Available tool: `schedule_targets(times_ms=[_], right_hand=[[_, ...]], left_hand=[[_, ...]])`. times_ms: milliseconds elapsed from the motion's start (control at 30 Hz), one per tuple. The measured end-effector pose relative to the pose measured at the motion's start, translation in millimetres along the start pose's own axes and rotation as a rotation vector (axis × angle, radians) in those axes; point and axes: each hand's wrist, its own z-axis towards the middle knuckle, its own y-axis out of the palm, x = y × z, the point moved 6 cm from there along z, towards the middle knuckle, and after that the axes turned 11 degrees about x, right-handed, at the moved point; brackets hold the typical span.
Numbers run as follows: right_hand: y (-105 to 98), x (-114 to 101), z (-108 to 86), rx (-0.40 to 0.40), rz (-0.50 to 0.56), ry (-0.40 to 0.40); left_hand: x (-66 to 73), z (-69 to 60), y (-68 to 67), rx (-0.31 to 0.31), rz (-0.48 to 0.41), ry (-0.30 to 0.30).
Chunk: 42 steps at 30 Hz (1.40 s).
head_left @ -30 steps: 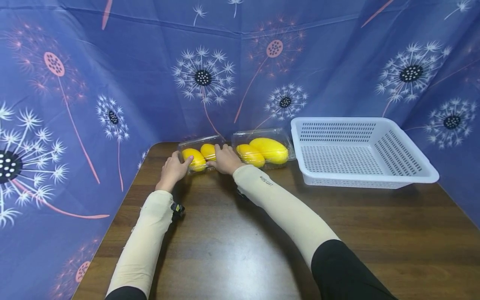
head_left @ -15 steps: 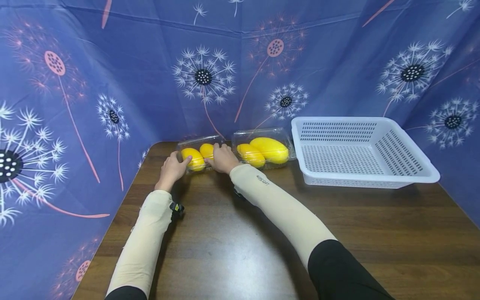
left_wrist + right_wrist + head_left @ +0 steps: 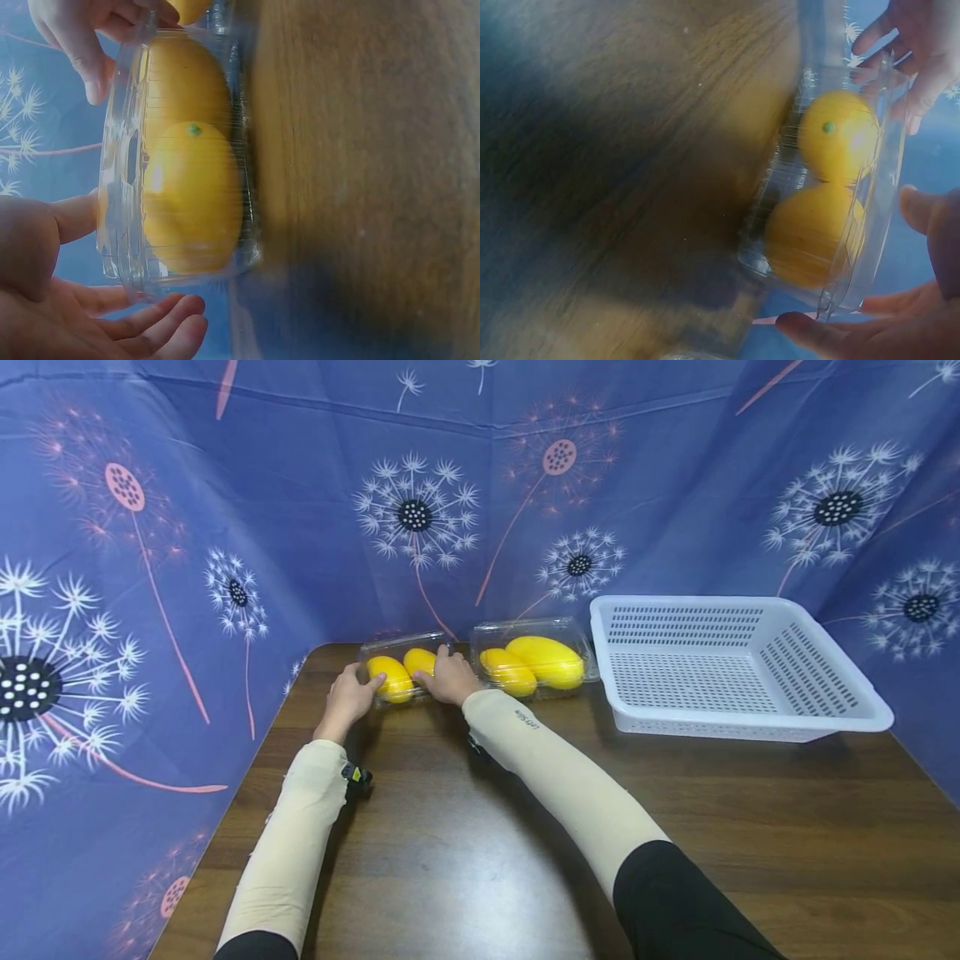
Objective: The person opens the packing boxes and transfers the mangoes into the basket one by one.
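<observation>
A clear plastic clamshell box (image 3: pixel 442 642) with two yellow lemon-like fruits (image 3: pixel 390 680) rests on the table at the back left. Its lid lies over the fruits. My left hand (image 3: pixel 347 700) grips the box's left end, the thumb on the lid's edge and the other fingers around the end, as the left wrist view shows. At the opposite end, my right hand (image 3: pixel 452 677) holds the box with thumb and fingers spread about its rim. In the right wrist view the green-tipped fruit (image 3: pixel 838 135) shows through the plastic.
Just right of it stands a second clear box (image 3: pixel 517 627) holding two yellow fruits, one a larger mango-like fruit (image 3: pixel 546 662). A white perforated basket (image 3: pixel 738 727) stands at the back right. A blue dandelion-print cloth (image 3: pixel 315 527) hangs behind the brown table (image 3: pixel 450 860).
Both hands and the box between them have shifted very slightly left. The head view has swung a little. The second box and the basket stay where they were.
</observation>
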Motion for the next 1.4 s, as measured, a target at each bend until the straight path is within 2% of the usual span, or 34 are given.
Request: schedule_targets(times_ms=[200, 500, 833, 1233, 1400], right_hand=[[-1.5, 2.1, 0.1, 0.0, 0.032, 0.039], [-5.7, 3.5, 0.4, 0.03, 0.082, 0.045], [-10.6, 3.8, -0.4, 0.08, 0.118, 0.031], [-31.3, 10.6, -4.3, 0.107, 0.281, 0.013], [-37.3, 14.0, -6.2, 0.082, 0.339, 0.003]], left_hand=[[-0.1, -0.1, -2.0, 0.019, -0.057, -0.023], [-4.8, 0.5, -5.0, 0.034, -0.17, -0.078], [-4.0, -2.1, -12.1, 0.069, -0.198, -0.066], [1.8, -12.1, -22.5, 0.064, -0.235, -0.073], [4.2, -15.1, -26.2, 0.064, -0.237, -0.068]])
